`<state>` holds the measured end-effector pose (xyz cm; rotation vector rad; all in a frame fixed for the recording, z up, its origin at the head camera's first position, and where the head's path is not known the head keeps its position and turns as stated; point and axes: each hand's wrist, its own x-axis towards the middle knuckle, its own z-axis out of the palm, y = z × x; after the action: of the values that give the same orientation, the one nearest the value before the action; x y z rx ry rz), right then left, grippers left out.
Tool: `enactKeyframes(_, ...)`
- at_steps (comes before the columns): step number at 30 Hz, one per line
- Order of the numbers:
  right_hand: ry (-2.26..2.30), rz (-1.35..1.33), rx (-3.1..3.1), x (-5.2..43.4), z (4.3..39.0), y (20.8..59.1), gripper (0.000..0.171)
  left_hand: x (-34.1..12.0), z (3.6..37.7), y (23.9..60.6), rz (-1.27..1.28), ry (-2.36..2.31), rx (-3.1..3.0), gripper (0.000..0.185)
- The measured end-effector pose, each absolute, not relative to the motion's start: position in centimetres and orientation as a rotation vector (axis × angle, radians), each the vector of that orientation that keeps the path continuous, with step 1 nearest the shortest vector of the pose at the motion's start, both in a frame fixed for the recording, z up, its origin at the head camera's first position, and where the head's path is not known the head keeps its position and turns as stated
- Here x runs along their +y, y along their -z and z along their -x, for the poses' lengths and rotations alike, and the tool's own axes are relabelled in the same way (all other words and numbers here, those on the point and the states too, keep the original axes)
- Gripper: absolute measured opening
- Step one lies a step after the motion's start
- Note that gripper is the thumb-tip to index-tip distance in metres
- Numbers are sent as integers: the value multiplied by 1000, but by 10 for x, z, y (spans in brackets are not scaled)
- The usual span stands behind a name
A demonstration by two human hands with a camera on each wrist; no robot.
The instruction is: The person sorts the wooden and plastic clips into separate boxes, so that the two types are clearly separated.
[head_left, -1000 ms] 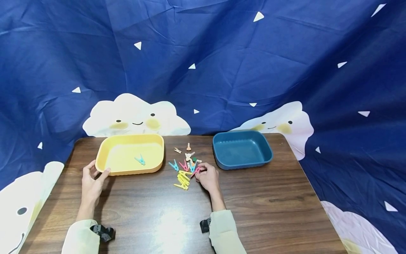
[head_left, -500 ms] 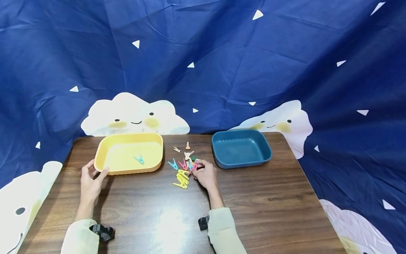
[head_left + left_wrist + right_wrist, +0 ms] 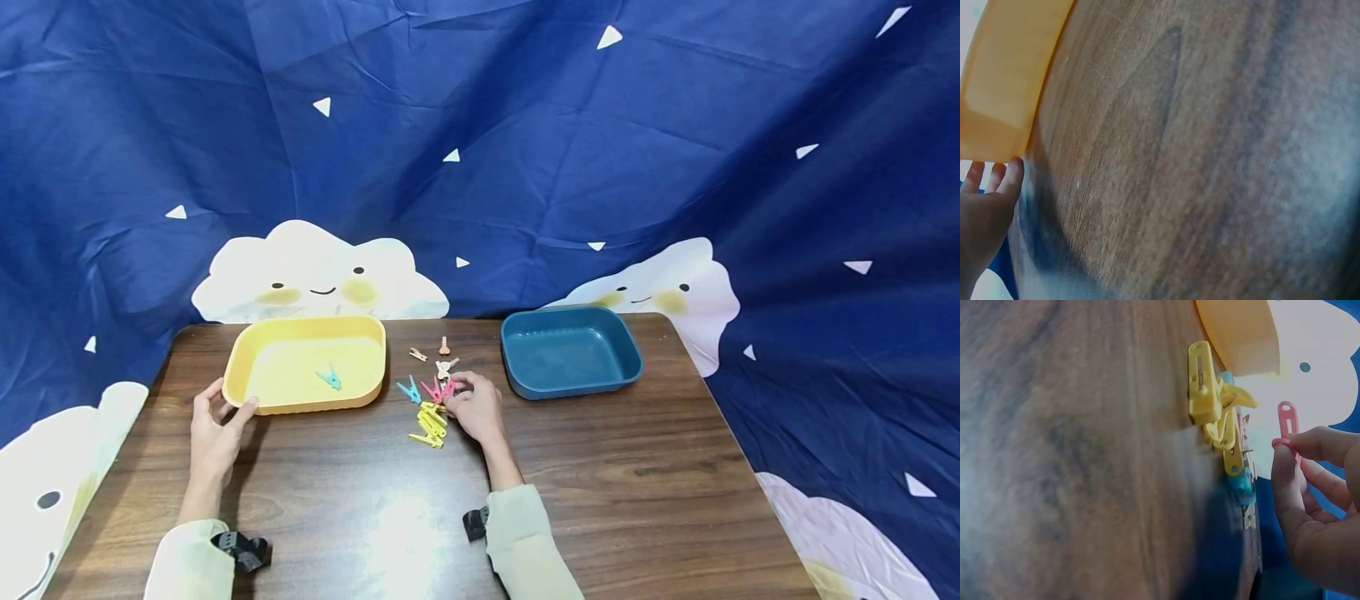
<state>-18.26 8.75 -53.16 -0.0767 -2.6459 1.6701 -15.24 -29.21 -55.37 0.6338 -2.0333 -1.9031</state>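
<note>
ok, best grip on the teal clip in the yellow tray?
Pinch the teal clip across its two splayed handle legs, coming straight down from above. It lies flat and alone on the floor of the yellow tray, well clear of the walls, so probably nothing blocks a top approach.

Glossy dark wood-grain table [image 3: 600,483] reflecting light; smooth matt plastic yellow tray [image 3: 247,367] and blue tray [image 3: 630,358]; shiny plastic pegs [image 3: 429,421]; creased printed cloth backdrop [image 3: 525,150].
</note>
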Motion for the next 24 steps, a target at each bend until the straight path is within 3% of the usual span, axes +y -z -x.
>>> enactKeyframes(24,-1545,-171,-2695,49,205,499,36,-294,153,556,-637,1875,-2073,71)
